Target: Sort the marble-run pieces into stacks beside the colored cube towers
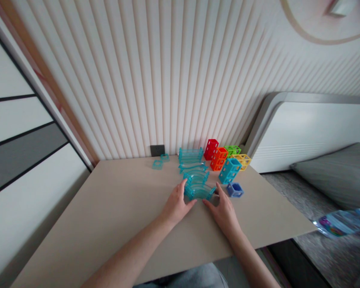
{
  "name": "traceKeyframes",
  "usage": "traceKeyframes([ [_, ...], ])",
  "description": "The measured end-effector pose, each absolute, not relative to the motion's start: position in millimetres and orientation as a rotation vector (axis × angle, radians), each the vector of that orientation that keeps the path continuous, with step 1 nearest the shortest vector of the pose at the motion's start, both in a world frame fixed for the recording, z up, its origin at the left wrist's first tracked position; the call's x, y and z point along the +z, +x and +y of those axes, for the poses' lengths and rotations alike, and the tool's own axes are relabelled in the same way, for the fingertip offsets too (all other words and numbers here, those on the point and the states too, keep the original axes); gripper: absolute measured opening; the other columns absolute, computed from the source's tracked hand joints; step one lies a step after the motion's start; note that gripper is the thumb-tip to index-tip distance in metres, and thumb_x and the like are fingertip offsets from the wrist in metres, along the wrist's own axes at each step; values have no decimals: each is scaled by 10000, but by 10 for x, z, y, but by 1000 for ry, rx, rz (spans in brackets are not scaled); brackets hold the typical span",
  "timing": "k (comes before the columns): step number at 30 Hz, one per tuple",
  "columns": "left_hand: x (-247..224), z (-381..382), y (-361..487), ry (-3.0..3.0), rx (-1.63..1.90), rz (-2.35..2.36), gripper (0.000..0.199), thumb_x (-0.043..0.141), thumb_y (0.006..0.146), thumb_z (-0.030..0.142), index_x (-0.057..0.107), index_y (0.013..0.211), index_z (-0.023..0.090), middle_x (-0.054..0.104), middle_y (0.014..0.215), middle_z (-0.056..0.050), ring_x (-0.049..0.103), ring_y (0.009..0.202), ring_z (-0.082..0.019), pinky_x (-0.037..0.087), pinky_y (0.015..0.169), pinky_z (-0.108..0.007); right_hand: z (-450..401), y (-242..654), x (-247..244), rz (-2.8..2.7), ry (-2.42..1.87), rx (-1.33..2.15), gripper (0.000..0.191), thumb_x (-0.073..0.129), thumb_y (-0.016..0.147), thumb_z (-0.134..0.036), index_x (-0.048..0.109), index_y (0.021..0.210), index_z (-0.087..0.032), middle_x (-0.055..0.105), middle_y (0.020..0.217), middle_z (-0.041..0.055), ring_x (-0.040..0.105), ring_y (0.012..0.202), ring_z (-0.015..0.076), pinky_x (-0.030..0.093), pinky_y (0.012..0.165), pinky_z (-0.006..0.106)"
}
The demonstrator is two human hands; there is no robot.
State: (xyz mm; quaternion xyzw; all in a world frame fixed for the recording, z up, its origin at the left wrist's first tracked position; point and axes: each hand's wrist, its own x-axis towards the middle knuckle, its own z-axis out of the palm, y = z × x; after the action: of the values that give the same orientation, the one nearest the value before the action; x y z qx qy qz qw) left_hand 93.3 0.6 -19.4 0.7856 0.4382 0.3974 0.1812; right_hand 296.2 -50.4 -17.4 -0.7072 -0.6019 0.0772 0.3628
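Several translucent teal track pieces lie in a group at the middle of the table. The nearest is a curved track piece, with one of my hands at each end. My left hand curls around its left end, thumb at the near edge and fingers at the far side. My right hand grips the right end the same way, its thumb low and index finger raised. Just behind lies another curved track piece. To the right of my right fingers sits a blue-violet cube frame.
Block towers in red, orange and teal stand right of the tracks, near yellow and green frames. Flat teal squares lie by a wall socket. A bed with a clear plastic package is on the right.
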Motion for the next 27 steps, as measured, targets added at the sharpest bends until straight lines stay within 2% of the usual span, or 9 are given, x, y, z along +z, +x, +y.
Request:
traceKeyframes([
  [4, -250, 1, 899, 2188, 1054, 1312, 834, 790, 728, 174, 337, 1429, 194, 625, 1234, -143, 641, 1107, -273, 543, 956, -438, -523, 2959, -177, -1610, -1835, 146, 771, 610, 843, -452, 351, 1496, -134, 666, 1186, 154, 635, 1107, 323, 485, 972, 483],
  [11, -220, 22, 900, 2202, 973, 1340, 712, 778, 735, 114, 438, 1355, 194, 673, 1133, -111, 659, 1064, -260, 548, 938, -428, -527, 2972, -175, -1607, -1845, 155, 677, 562, 871, -394, 391, 1471, -129, 662, 1208, 162, 636, 1104, 309, 491, 971, 472],
  [16, -173, 14, 923, 2244, 914, 1353, 627, 781, 743, 123, 504, 1303, 177, 677, 1149, -128, 653, 1087, -262, 540, 955, -409, -521, 2979, -189, -1585, -1855, 144, 661, 561, 870, -374, 404, 1464, -130, 664, 1201, 165, 640, 1094, 314, 496, 964, 477],
  [27, -143, -12, 938, 2313, 860, 1380, 590, 777, 761, 143, 515, 1288, 177, 686, 1121, -116, 656, 1080, -263, 543, 945, -408, -532, 2971, -184, -1590, -1863, 105, 657, 544, 872, -360, 398, 1465, -120, 663, 1204, 164, 644, 1087, 304, 507, 953, 459],
])
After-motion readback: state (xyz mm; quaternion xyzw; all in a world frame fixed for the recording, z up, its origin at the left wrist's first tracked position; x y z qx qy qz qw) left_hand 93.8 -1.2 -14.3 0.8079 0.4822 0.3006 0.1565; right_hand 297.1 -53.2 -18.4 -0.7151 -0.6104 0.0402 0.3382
